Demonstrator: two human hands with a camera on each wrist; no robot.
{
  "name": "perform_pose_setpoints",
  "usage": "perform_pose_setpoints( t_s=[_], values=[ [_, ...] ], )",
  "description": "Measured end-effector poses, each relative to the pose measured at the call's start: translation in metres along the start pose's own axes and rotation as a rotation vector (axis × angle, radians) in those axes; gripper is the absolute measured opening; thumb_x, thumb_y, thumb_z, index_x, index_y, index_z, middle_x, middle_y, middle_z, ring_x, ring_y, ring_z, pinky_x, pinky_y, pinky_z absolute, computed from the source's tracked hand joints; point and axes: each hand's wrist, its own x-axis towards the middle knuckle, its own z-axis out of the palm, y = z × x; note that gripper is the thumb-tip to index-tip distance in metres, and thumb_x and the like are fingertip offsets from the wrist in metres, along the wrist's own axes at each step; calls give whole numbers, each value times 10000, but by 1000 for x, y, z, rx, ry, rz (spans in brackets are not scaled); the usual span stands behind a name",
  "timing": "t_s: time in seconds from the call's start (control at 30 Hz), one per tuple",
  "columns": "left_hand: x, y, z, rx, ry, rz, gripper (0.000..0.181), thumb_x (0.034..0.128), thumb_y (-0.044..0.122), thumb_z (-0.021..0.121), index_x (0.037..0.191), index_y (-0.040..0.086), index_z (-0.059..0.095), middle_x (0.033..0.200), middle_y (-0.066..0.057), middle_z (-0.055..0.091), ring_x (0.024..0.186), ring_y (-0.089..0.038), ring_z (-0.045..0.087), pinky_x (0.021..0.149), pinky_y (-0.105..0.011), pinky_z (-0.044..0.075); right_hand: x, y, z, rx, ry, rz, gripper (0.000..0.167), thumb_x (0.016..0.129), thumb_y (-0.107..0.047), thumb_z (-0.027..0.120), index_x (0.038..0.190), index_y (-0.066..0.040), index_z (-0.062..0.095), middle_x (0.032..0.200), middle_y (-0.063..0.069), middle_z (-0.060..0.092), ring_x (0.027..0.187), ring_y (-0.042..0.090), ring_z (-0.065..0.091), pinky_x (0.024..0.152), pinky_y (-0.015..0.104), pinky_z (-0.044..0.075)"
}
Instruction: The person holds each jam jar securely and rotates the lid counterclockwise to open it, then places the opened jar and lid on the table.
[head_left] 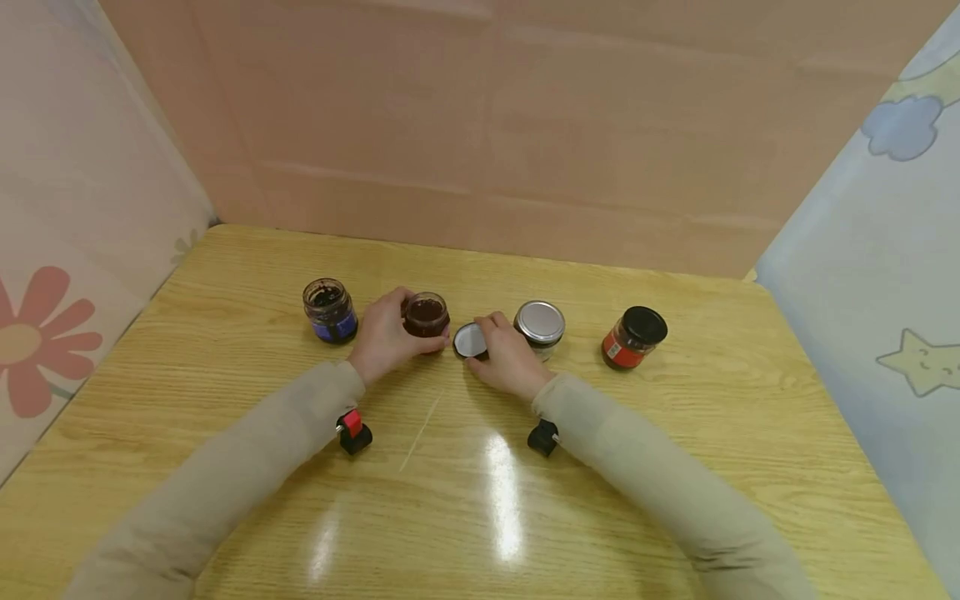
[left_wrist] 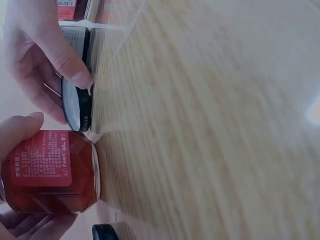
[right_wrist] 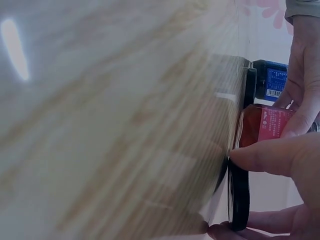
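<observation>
An uncapped jar of dark red contents stands upright on the table, gripped around its sides by the left hand. Its red label shows in the left wrist view. Just right of the jar, the right hand pinches a lid by its edge, pale inside facing up. The lid's black rim is at the tabletop in the right wrist view. Thumb and fingers are on opposite sides of it.
Left of the left hand stands an uncapped blue-labelled jar. A silver-lidded jar is beside the right hand, and a black-lidded, red-labelled jar farther right. Another black lid lies near the blue-labelled jar. Patterned walls border the wooden table.
</observation>
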Motion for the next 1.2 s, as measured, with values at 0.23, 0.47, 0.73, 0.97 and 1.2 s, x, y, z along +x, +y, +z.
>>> perform_pose_setpoints(
  t_s=[0.23,0.47,0.73,0.97,1.2],
  values=[
    [1,-1,-1,7,-12,2,646,689,313,864,1148,4,531,1116,-165,620,1049,-319,599,916,-448,490,1,-1,3,-11,22,4,623,857,-202,707,1353,77,455,1272,216,487,1068,313,589,903,388,515],
    [2,-1,0,20,-26,1,645,691,312,863,1141,0,521,1111,-165,613,1043,-317,599,908,-443,496,3,-5,2,-48,17,24,644,850,-198,718,1364,77,444,1268,229,515,1086,323,586,925,398,506],
    [2,0,0,22,-28,0,657,688,320,866,1142,-4,519,1128,-173,615,1059,-322,597,917,-447,490,6,-9,0,-51,-6,77,674,845,-200,742,1396,27,426,1291,234,545,1138,341,571,944,426,488],
    [1,1,0,21,-39,-14,680,699,331,857,1175,-1,502,1154,-173,604,1076,-323,591,927,-452,487,7,-10,0,-58,-30,72,671,851,-196,737,1403,22,424,1276,239,559,1131,347,574,931,424,494],
    [0,1,1,-13,-44,-14,716,708,309,855,1220,-20,477,1200,-200,577,1120,-348,564,969,-477,457,6,-10,1,-77,-31,46,670,861,-211,723,1403,37,416,1278,249,552,1148,357,559,935,424,492]
  ],
)
